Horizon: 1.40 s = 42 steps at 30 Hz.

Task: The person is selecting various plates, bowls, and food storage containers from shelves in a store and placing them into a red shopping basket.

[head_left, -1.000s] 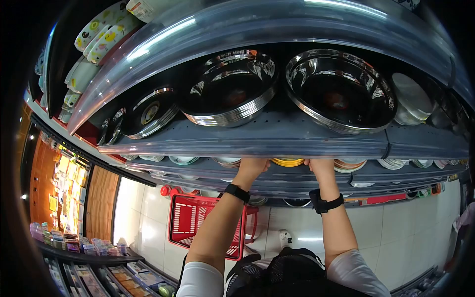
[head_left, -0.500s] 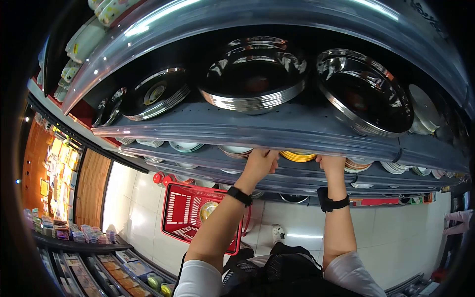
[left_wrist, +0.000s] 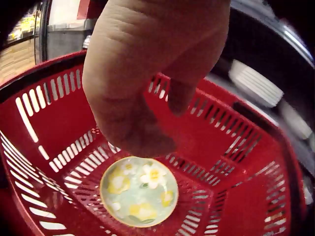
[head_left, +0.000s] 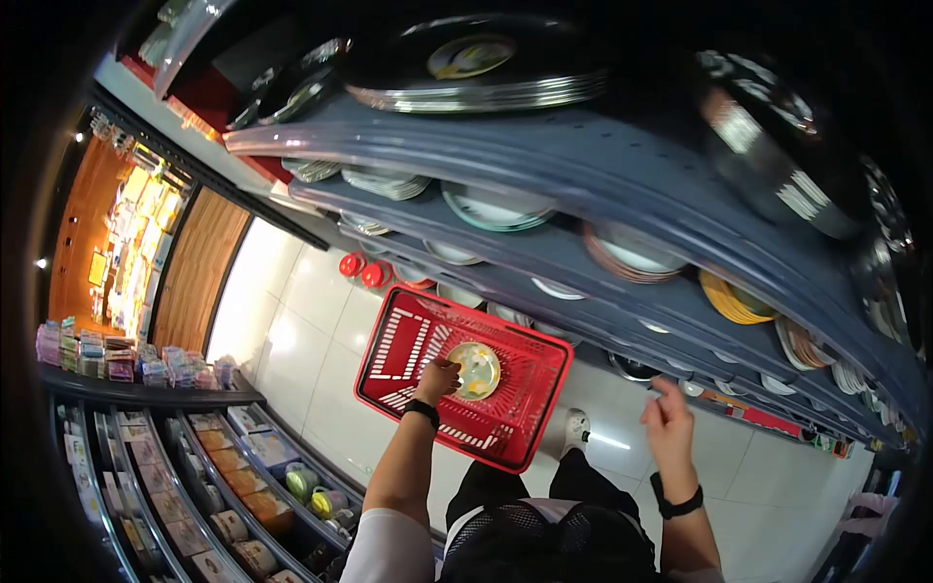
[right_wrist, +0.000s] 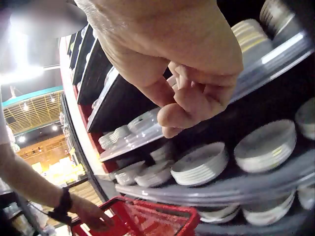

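Observation:
My left hand (head_left: 439, 381) hangs inside the red shopping basket (head_left: 559, 389), its fingers loosely bent with nothing in them. A round pale green plate (head_left: 480, 373) with white and yellow flowers lies on the basket floor; in the left wrist view the same plate (left_wrist: 139, 191) shows just below the fingertips. My right hand (head_left: 669, 428) is raised beside the shelves, away from the basket. Seen from the right wrist, the right hand's fingers (right_wrist: 189, 101) curl loosely and hold nothing, with stacks of white bowls (right_wrist: 199, 164) behind them.
Grey shelves (head_left: 544, 185) run along the front with stacked plates, including a yellow stack (head_left: 734, 296), and steel dishes (head_left: 486, 92) higher up. Red round items (head_left: 374, 274) stand on the floor by the basket's far end. Another display rack (head_left: 185, 486) borders the left.
Both hands have come away from the shelf near the yellow plates. The left moved down and left into the basket, the right back and to the right. The view has swung toward the basket.

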Available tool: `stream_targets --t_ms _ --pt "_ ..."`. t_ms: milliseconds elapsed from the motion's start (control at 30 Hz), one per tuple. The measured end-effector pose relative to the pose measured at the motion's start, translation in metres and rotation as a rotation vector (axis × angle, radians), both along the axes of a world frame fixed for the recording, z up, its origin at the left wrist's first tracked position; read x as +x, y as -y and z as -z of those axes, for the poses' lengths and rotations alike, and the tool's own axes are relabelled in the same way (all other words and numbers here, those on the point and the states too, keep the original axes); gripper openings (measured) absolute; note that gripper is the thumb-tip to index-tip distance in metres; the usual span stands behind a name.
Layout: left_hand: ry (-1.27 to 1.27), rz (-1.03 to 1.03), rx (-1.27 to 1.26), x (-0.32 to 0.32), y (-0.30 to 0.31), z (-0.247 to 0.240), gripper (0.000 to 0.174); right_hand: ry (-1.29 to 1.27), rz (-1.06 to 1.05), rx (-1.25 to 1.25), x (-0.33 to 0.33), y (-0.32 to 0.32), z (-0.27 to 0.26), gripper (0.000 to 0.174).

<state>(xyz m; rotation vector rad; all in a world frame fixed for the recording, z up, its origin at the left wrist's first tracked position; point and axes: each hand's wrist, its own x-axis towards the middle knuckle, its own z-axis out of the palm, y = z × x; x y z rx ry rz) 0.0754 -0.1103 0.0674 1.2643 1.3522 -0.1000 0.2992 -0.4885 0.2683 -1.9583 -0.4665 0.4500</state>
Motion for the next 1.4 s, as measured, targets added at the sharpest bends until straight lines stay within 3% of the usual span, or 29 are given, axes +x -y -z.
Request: stream_targets --t_ms 167,233,267,367,433,500,533,667,767,900,967,1033,1067,1100,1133,1167,1200,1233,1300,1333,1400 --pt "-0.2 0.18 0.012 -0.019 -0.046 0.098 0.042 -0.039 -0.205 -0.242 -0.079 -0.052 0.024 0.022" --pt "-0.342 0.46 0.409 -0.022 -0.059 0.164 0.056 -0.004 -0.243 -0.247 -0.099 -0.065 0.035 0.022" --pt "-0.344 0.411 0.369 -0.016 -0.063 0.173 0.067 -0.019 -0.255 -0.285 -0.107 -0.066 0.044 0.023" --pt "-0.448 0.412 0.361 -0.01 -0.065 0.216 0.076 -0.094 -0.195 -0.36 -0.122 -0.065 0.066 0.023" --pt "-0.406 0.53 0.408 -0.021 -0.067 0.266 0.074 -0.084 -0.158 -0.372 -0.126 -0.062 0.078 0.025" --pt "-0.142 0.428 0.257 -0.023 -0.068 0.281 0.064 -0.054 -0.123 -0.415 -0.13 -0.06 0.089 0.025" --pt "-0.218 0.429 0.361 -0.029 -0.066 0.284 0.052 -0.058 -0.111 -0.414 -0.131 -0.06 0.092 0.024" --pt "-0.199 0.36 0.245 -0.018 -0.066 0.216 0.051 -0.046 -0.113 -0.404 -0.133 -0.071 0.089 0.023" --pt "-0.304 0.626 0.476 -0.018 -0.066 0.185 0.049 -0.035 -0.139 -0.347 -0.133 -0.085 0.07 0.021" --pt "-0.311 0.742 0.566 -0.011 -0.049 0.063 0.042 0.074 -0.205 -0.297 -0.122 -0.09 0.05 0.019" --pt "-0.111 0.473 0.478 -0.028 -0.042 0.017 0.033 0.176 -0.251 -0.21 -0.112 -0.089 0.048 0.02" --pt "-0.097 0.507 0.618 -0.057 -0.042 0.022 0.026 0.18 -0.259 -0.183 -0.103 -0.087 0.039 0.023" --pt "-0.054 0.451 0.529 -0.052 -0.031 -0.029 0.022 0.108 -0.294 -0.205 -0.099 -0.092 0.037 0.026" --pt "-0.01 0.433 0.544 -0.07 -0.031 -0.022 0.023 0.036 -0.329 -0.227 -0.095 -0.096 0.037 0.029" --pt "0.045 0.404 0.535 -0.072 -0.014 -0.061 0.024 0.028 -0.344 -0.206 -0.093 -0.091 0.042 0.04" --pt "0.092 0.342 0.461 -0.079 -0.008 -0.07 0.021 -0.021 -0.423 -0.255 -0.089 -0.096 0.037 0.053" --pt "0.066 0.318 0.32 -0.062 0.01 -0.128 0.017 -0.113 -0.466 -0.241 -0.084 -0.103 0.025 0.059" --pt "0.147 0.251 0.244 -0.058 0.028 -0.147 0.015 -0.203 -0.506 -0.223 -0.079 -0.101 0.006 0.064" --pt "0.252 0.166 0.154 -0.041 0.053 -0.191 0.017 -0.234 -0.585 -0.172 -0.073 -0.105 -0.005 0.065" --pt "0.264 0.18 0.168 -0.03 0.071 -0.205 0.017 -0.178 -0.51 0.129 -0.075 -0.095 0.004 0.057" --pt "0.395 0.168 0.125 -0.011 0.09 -0.22 0.02 -0.156 -0.451 0.092 -0.057 -0.081 -0.011 0.052"
